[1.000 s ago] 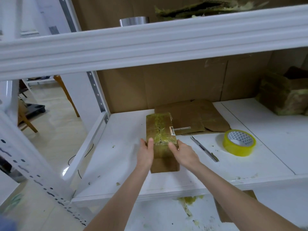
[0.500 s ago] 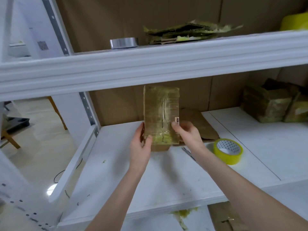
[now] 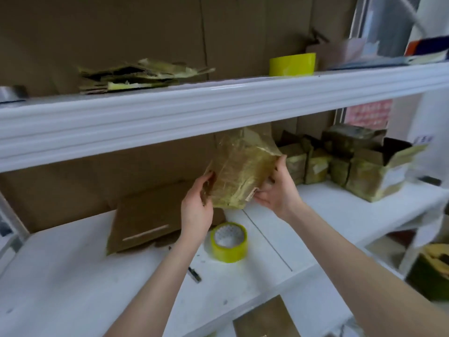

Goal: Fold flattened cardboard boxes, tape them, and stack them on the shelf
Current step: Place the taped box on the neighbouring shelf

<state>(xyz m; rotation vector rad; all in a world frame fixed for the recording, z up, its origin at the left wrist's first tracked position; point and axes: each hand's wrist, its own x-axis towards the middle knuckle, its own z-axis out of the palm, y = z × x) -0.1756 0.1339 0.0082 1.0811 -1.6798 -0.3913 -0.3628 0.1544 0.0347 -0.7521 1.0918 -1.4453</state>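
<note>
A folded cardboard box [image 3: 239, 170] wrapped in yellowish tape hangs in the air above the white shelf [image 3: 340, 215], tilted to the right. My left hand [image 3: 198, 203] grips its lower left side and my right hand [image 3: 277, 188] grips its lower right side. A pile of taped boxes [image 3: 340, 164] stands at the back right of the same shelf, just right of the held box. Flattened cardboard [image 3: 148, 215] lies on the shelf to the left. A yellow tape roll [image 3: 228, 242] sits below my hands.
A box cutter [image 3: 194, 274] lies on the shelf by my left forearm. The upper shelf beam [image 3: 170, 117] runs just above the held box; on it lie flattened cardboard [image 3: 143, 75], a second yellow tape roll [image 3: 292, 64] and papers at the right.
Both hands lifted the taped box off the shelf and carried it up and to the right, tilting it toward the pile of boxes. My view swung right.
</note>
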